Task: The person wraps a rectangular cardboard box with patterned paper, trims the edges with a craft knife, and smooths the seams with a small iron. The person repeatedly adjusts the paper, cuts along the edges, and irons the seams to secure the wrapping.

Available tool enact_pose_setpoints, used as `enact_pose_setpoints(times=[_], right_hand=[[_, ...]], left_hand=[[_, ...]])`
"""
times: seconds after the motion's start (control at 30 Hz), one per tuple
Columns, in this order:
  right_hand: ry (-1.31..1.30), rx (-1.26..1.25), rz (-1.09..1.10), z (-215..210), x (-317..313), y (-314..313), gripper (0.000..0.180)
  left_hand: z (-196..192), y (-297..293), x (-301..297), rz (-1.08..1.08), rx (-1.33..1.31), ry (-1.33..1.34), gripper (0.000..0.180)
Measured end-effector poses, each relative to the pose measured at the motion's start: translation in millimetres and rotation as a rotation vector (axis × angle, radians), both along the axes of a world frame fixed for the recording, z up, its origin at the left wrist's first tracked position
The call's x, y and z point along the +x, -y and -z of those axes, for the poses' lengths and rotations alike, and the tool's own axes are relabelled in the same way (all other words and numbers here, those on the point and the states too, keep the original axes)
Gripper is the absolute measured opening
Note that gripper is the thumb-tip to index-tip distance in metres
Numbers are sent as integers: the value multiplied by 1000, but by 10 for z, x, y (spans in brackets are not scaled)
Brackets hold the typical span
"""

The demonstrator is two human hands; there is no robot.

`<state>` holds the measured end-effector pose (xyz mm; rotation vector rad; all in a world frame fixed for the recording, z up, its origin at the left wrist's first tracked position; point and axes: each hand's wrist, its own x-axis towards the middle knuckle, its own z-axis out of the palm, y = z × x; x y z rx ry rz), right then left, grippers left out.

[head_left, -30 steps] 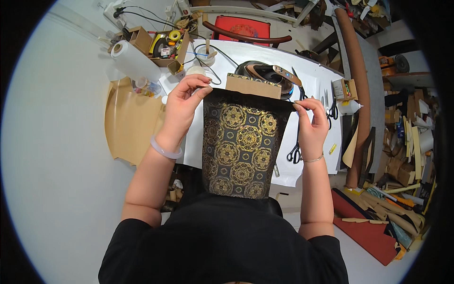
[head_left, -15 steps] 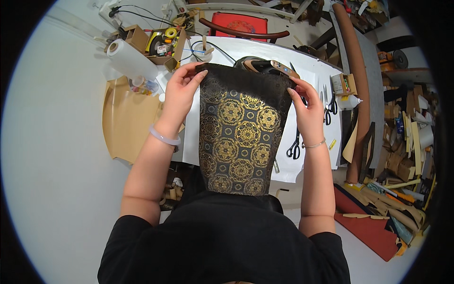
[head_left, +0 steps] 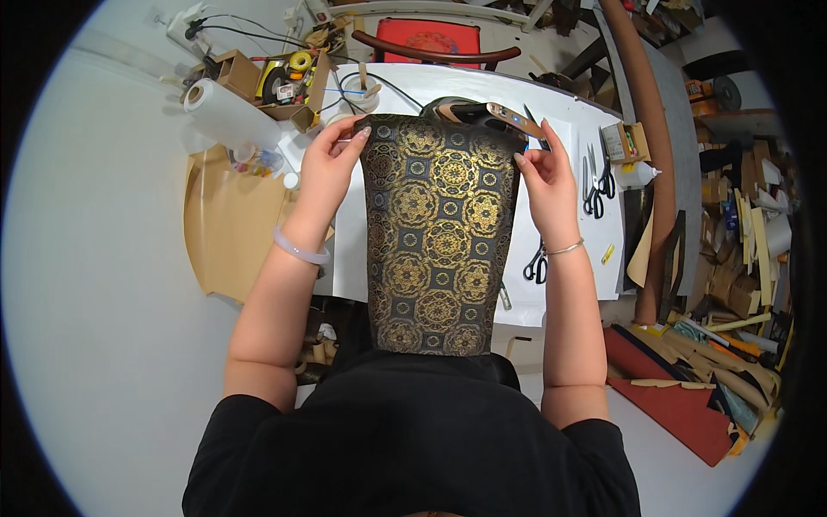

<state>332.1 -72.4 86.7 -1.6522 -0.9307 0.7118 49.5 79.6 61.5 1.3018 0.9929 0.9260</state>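
Note:
A piece of black brocade fabric (head_left: 439,250) with gold and grey-blue round flower motifs hangs stretched between my hands, its lower end reaching my lap. My left hand (head_left: 332,159) pinches the far left corner between thumb and fingers. At the far right corner, my right hand (head_left: 549,181) holds the edge with its thumb and bent fingers, while one finger points up and away. Just behind the fabric's far edge lies a clothes iron (head_left: 495,115) with a dark and copper-coloured handle, its lower part hidden.
Black-handled scissors (head_left: 594,191) lie right on the white-covered table (head_left: 564,293); another pair (head_left: 536,265) is partly behind the fabric. A white roll (head_left: 226,112), a cardboard box of tapes (head_left: 295,82) and brown paper (head_left: 233,220) are left. A red chair (head_left: 428,39) stands beyond.
The fabric's far part, dark and shaded before, now shows its gold pattern up to the edge. My right hand has moved slightly left and down and raised one finger.

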Motion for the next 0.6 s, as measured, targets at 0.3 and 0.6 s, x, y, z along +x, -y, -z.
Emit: enact_pose_setpoints(times=[0.3, 0.6], right_hand=[[-149, -20, 16, 94, -2, -20, 59], [-590, -262, 93, 122, -23, 29, 35]], left_hand=[[84, -10, 13, -24, -23, 39, 30], [45, 45, 32, -51, -581, 6, 44]])
